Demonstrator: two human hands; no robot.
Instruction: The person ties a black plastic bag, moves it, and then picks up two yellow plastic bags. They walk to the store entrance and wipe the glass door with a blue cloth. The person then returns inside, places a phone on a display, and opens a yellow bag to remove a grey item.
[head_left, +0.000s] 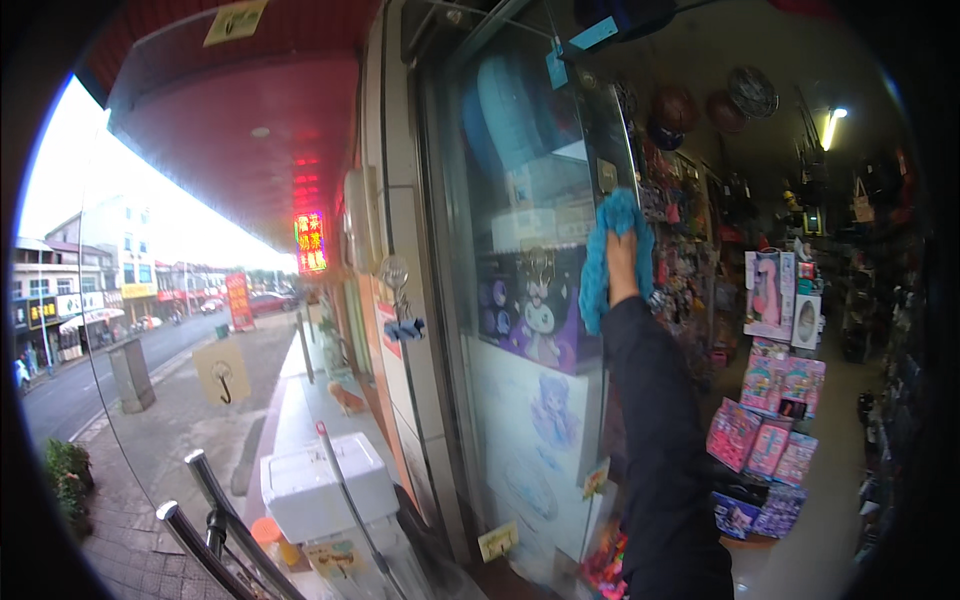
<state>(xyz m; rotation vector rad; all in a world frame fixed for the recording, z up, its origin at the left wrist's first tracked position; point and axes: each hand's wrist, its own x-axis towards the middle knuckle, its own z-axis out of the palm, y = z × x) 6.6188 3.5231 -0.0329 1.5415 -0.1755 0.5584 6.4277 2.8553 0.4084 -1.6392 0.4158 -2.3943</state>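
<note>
A raised arm in a dark sleeve reaches up from the lower right to a glass door panel (532, 262). At its end my right hand (622, 259) holds a fluffy blue cloth (592, 281) against the panel's right edge, near the door lock (607, 175). The cloth hides the fingertips. Behind the glass stand a purple board with a cartoon figure (538, 311) and a pale board with a blue figure (553, 409). My left hand is out of view.
Packaged toys (765, 442) stand inside the shop at right. Outside are a white foam box (330, 480), a pole (352, 502), steel tubes (199, 551), an adhesive hook (222, 375) on a transparent sheet and a small dog (345, 397). A street runs at left.
</note>
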